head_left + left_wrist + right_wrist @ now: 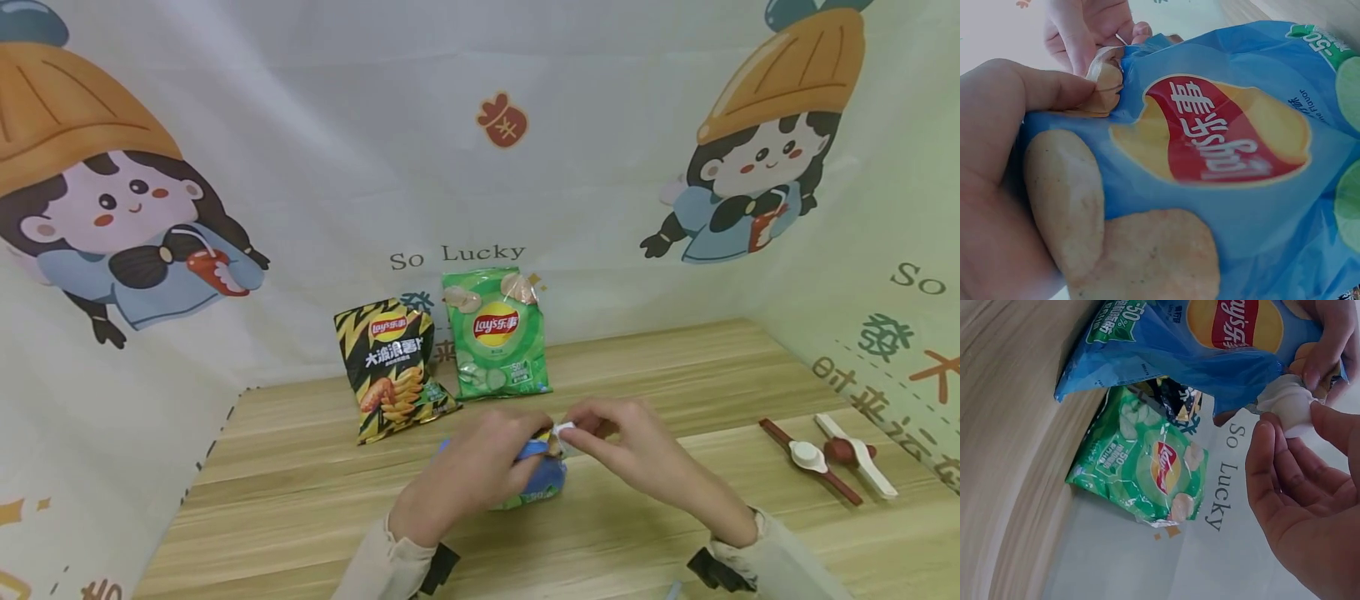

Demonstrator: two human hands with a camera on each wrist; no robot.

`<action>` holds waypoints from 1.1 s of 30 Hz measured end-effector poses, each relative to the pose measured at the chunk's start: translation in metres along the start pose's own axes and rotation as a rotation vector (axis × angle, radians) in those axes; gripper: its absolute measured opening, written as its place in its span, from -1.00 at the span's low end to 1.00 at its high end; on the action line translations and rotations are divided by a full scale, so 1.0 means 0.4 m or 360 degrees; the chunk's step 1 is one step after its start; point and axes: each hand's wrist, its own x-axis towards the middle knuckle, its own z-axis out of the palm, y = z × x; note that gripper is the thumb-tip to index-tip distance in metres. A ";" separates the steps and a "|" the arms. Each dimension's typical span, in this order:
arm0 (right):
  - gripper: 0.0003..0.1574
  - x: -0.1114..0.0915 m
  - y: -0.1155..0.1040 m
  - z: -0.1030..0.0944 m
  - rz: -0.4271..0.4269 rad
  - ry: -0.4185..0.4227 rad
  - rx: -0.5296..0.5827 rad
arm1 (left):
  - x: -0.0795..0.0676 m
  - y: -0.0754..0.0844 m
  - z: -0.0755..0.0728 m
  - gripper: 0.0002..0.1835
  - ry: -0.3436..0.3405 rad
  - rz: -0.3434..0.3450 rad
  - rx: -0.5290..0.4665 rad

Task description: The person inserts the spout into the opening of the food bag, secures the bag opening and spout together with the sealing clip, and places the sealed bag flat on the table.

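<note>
My left hand (480, 454) pinches the top edge of a blue Lay's chip bag (1260, 212), thumb over the printed chips. The bag is held tilted above the table, its top corner folded or gathered near my fingers. Between the thumb and fingers of my right hand (637, 437) is a small white rounded piece, like a cap (1294, 409), set against that gathered corner. Whether the bag's film runs inside the white piece is hidden. Both hands meet close together at this corner.
Behind stand a black-and-yellow Lay's bag (393, 371) and a green Lay's bag (498, 333), against a printed cloth backdrop (337, 167). At the right of the wooden table (285, 500) lie a brown-red clip with a white cap (807, 456) and a white clip with a red cap (855, 454).
</note>
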 end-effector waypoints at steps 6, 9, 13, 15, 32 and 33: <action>-0.85 0.000 0.007 0.017 0.0047 0.0007 0.0020 | 0.003 -0.002 0.005 -0.70 -0.0020 -0.0017 -0.0051; -0.85 0.000 0.006 0.022 0.0090 0.0023 0.0025 | 0.007 0.000 0.015 -0.68 0.0014 -0.0030 -0.0009; -0.82 -0.001 0.007 0.029 0.0099 0.0023 0.0041 | 0.010 0.000 0.027 -0.75 0.0091 -0.0026 0.0037; -0.80 -0.002 0.007 0.029 0.0106 0.0014 0.0051 | 0.011 -0.001 0.030 -0.78 0.0120 -0.0015 0.0041; -0.78 -0.001 -0.005 0.026 0.0174 0.0008 0.0097 | 0.010 -0.007 0.022 -0.64 0.0052 -0.0056 -0.0243; -0.78 -0.001 -0.004 0.027 0.0171 0.0009 0.0097 | 0.010 -0.006 0.022 -0.64 0.0049 -0.0057 -0.0256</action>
